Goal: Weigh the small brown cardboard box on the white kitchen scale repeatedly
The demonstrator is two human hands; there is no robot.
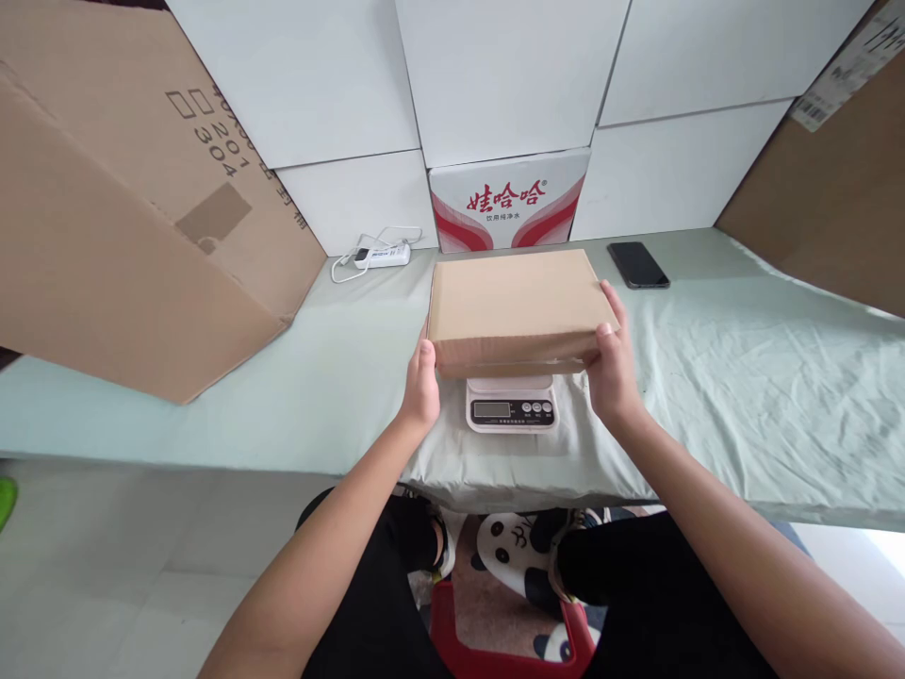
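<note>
A flat brown cardboard box [515,304] lies on top of a small white kitchen scale [512,408], whose display and buttons show below the box's front edge. My left hand [420,385] grips the box's front left corner. The front right corner and right side are held by my right hand [612,366]. The scale stands on a table covered with a pale green cloth [742,377], close to its front edge.
A large brown carton [127,207] leans over the table's left end. Against the white back wall stand a red-and-white printed box [507,203] and a white power strip with cable [378,253]. A black phone [637,265] lies at the back right. Another brown carton [834,179] stands far right.
</note>
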